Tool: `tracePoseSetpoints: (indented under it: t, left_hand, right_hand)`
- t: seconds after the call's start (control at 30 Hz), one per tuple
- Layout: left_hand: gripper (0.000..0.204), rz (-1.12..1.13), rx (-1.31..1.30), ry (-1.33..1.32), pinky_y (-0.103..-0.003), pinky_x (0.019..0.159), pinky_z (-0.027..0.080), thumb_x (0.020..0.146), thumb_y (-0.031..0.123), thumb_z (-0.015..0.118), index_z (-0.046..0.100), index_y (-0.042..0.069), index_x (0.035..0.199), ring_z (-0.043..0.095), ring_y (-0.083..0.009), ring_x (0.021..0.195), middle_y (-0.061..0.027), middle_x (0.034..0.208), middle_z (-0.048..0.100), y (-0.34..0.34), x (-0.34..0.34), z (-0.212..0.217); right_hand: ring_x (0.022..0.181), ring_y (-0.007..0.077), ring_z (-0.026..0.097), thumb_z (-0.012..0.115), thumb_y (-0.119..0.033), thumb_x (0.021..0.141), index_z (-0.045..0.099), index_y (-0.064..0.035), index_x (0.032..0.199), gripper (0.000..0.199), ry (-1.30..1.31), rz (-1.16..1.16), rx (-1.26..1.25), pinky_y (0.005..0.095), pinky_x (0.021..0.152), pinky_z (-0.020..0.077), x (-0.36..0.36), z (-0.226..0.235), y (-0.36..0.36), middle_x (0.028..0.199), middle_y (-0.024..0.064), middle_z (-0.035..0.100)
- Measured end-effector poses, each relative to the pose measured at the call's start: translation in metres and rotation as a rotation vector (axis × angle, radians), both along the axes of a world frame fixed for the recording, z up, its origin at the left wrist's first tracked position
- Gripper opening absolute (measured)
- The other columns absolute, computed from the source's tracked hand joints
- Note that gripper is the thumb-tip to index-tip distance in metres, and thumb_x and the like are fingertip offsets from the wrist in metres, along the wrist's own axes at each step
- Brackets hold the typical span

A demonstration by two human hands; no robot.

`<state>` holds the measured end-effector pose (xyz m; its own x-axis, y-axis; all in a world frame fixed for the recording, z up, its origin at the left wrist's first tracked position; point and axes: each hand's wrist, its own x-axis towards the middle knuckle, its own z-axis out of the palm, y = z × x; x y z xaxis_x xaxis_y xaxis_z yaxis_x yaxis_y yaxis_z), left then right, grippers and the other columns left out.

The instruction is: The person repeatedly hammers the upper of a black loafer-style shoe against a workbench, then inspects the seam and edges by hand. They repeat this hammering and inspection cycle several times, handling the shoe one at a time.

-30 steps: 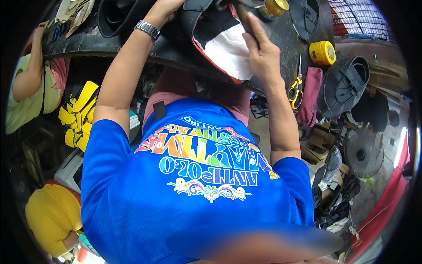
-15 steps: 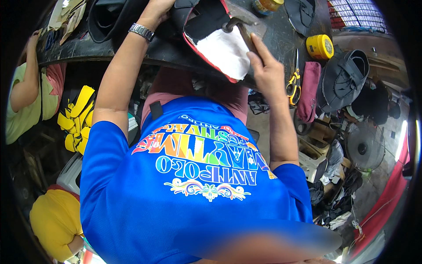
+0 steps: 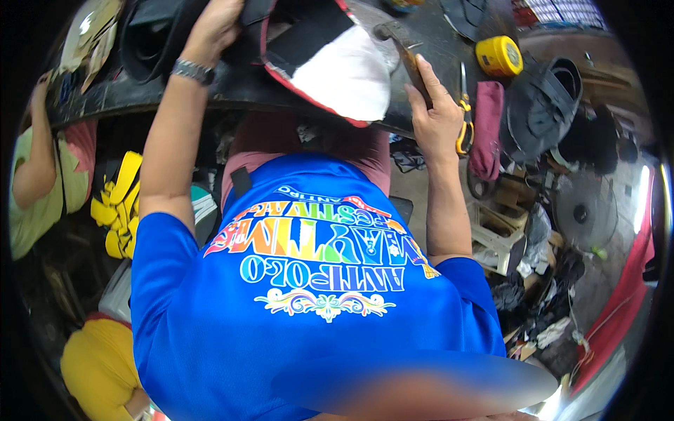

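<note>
A bag-like piece in black material with a red edge and a broad white panel point(image 3: 344, 81) lies at the front edge of the dark table. My left hand point(image 3: 216, 31) is closed at the black left part of this piece; its fingertips are partly hidden at the upper rim. Beside the white panel, on its right, my right hand point(image 3: 437, 102) grips the wooden handle of a hammer point(image 3: 408, 62). The hammer's metal head points up and left, apart from the white panel. Yellow-and-black handled scissors point(image 3: 465, 126) lie just right of my right hand.
On the dark table point(image 3: 140, 98) stand a yellow tub point(image 3: 500, 56) and a maroon pouch point(image 3: 486, 130). Black bags point(image 3: 544, 109) sit at the right, another black piece point(image 3: 149, 45) at the left. Yellow straps point(image 3: 119, 203) hang lower left. Two other people are at the left, near a fan-cluttered floor opposite.
The hammer has moved off the white panel to its right. The piece and my left hand have shifted left, and the whole view has shifted slightly.
</note>
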<state>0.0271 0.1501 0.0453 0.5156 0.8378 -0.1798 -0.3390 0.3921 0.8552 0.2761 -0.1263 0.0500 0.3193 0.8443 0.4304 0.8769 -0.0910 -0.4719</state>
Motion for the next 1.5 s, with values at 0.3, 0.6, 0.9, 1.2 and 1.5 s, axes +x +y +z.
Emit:
tracePoseSetpoints:
  t: [0.3, 0.6, 0.9, 1.2, 1.5]
  left_hand:
    - [0.036, -0.207, -0.174, -0.253, -0.034, 0.096, 0.053, 0.105, 0.024, 0.052, 0.059, -0.001, 0.129, 0.066, -0.0185, 0.105, -0.0124, 0.117, 0.068, 0.037, -0.044, -0.036]
    - [0.038, -0.351, -0.141, -0.527, -0.042, 0.11, 0.042, 0.096, 0.002, 0.05, 0.048, -0.003, 0.134, 0.056, -0.0297, 0.123, -0.0176, 0.132, 0.058, -0.035, 0.001, 0.048]
    - [0.049, 0.03, 0.65, -0.134, -0.041, 0.116, 0.036, 0.102, 0.007, 0.05, 0.037, -0.001, 0.149, 0.047, -0.0271, 0.137, -0.0196, 0.145, 0.049, -0.08, 0.003, 0.089]
    - [0.043, -0.41, -0.494, -0.489, -0.041, 0.095, 0.055, 0.088, 0.019, 0.075, 0.062, 0.001, 0.125, 0.069, -0.0244, 0.106, -0.0138, 0.116, 0.07, -0.127, 0.023, -0.001]
    - [0.036, -0.338, -0.403, -0.309, -0.042, 0.094, 0.057, 0.092, 0.018, 0.071, 0.063, 0.0, 0.123, 0.07, -0.0258, 0.104, -0.0148, 0.116, 0.07, -0.12, 0.018, 0.0]
  right_hand:
    - [0.092, 0.0352, 0.066, 0.066, -0.029, 0.091, 0.07, -0.0122, 0.118, 0.032, -0.167, -0.36, -0.228, 0.047, 0.081, 0.0498, 0.042, -0.011, -0.048, 0.092, 0.0167, 0.068]
    - [0.102, 0.0279, 0.066, 0.077, -0.039, 0.086, 0.063, -0.0054, 0.131, 0.058, 0.284, -0.134, 0.096, 0.0383, 0.088, 0.0502, 0.031, 0.031, -0.023, 0.113, 0.0158, 0.066]
    - [0.094, 0.0195, 0.071, 0.073, -0.003, 0.086, 0.07, 0.0027, 0.111, 0.026, 1.524, 0.302, 0.208, 0.034, 0.086, 0.0573, -0.017, 0.057, 0.03, 0.105, 0.0101, 0.073]
    - [0.108, 0.0263, 0.068, 0.067, -0.01, 0.091, 0.057, 0.0, 0.13, 0.041, 2.025, 0.389, 0.197, 0.0419, 0.097, 0.0547, -0.028, 0.003, 0.014, 0.121, 0.0139, 0.068]
    - [0.113, 0.0228, 0.062, 0.076, -0.015, 0.086, 0.05, -0.0042, 0.138, 0.059, 1.727, 0.112, 0.06, 0.0391, 0.097, 0.0517, -0.022, -0.002, 0.01, 0.126, 0.0116, 0.061]
